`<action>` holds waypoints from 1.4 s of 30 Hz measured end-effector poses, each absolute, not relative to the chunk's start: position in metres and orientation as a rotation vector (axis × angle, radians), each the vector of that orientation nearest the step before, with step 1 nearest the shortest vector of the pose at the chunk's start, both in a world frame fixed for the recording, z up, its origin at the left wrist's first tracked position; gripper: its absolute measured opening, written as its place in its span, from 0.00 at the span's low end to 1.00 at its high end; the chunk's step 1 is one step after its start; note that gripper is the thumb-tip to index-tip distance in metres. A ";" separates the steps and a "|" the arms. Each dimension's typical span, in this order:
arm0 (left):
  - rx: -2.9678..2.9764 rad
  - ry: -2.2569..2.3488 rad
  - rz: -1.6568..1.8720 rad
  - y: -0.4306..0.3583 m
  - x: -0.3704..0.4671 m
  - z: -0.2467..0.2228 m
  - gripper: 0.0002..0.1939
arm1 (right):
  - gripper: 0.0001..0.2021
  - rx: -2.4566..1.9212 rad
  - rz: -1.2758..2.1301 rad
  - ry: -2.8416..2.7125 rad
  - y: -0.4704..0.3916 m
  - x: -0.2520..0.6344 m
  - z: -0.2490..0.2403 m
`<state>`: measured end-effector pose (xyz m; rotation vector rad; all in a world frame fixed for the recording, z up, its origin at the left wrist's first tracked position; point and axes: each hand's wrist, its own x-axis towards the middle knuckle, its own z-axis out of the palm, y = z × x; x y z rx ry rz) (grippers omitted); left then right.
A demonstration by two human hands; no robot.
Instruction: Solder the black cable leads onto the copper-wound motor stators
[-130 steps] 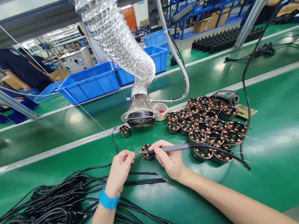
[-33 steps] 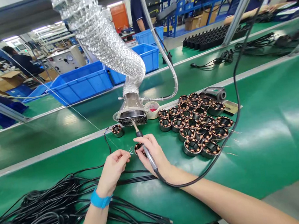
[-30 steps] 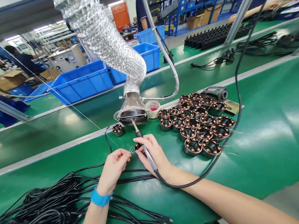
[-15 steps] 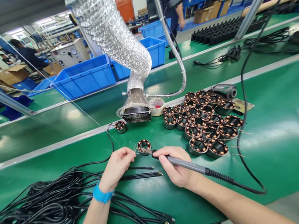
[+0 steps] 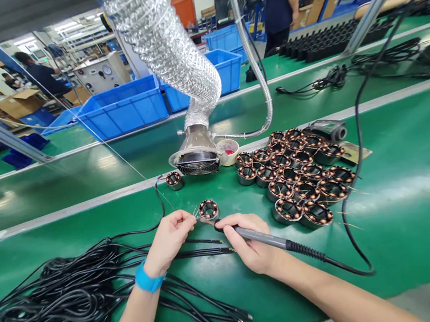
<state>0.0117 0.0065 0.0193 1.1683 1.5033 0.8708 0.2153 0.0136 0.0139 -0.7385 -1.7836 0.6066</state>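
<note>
My right hand (image 5: 250,241) is closed around a grey soldering iron (image 5: 263,237), whose tip points left to the front edge of a small motor stator (image 5: 208,210) with copper windings. My left hand (image 5: 172,239), wearing a blue wristband, is pinched just left of that stator. Fine wire ends (image 5: 195,212) stand out between its fingertips and the stator. A thin strand runs down from the upper left toward these fingers; what exactly they grip is too small to be sure of, but it looks like thin wire. Black cables (image 5: 207,252) with stripped ends lie below both hands.
Right of my hands stand several more stators (image 5: 288,209) in a cluster. Another stator (image 5: 174,180) with a cable sits beside a fume extractor hood (image 5: 196,153) on a foil duct. Coiled black cables (image 5: 63,305) cover the left side. Blue bins (image 5: 123,110) and co-workers are beyond.
The soldering iron's tip has moved from over the stator's ring down and left, nearer the wire ends by my left fingers. My left hand has barely moved.
</note>
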 end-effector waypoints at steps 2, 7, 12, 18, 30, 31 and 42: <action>1.169 1.510 0.871 0.007 0.012 0.020 0.16 | 0.08 -0.749 0.607 -1.767 0.014 0.216 0.014; 1.151 1.505 0.873 0.006 0.013 0.021 0.16 | 0.08 -0.786 0.594 -1.723 0.015 0.218 0.011; 1.139 1.496 0.874 0.006 0.013 0.021 0.17 | 0.08 -0.787 0.584 -1.724 0.015 0.219 0.011; 1.140 1.497 0.875 0.006 0.013 0.020 0.19 | 0.09 -0.769 0.612 -1.782 0.014 0.218 0.013; 1.119 1.497 0.871 0.008 0.013 0.018 0.18 | 0.09 -0.810 0.612 -1.723 0.013 0.220 0.014; 1.117 1.498 0.872 0.008 0.013 0.019 0.18 | 0.09 -0.815 0.609 -1.716 0.013 0.220 0.014; 1.101 1.500 0.896 0.007 0.015 0.021 0.19 | 0.09 -0.818 0.559 -1.728 0.012 0.220 0.016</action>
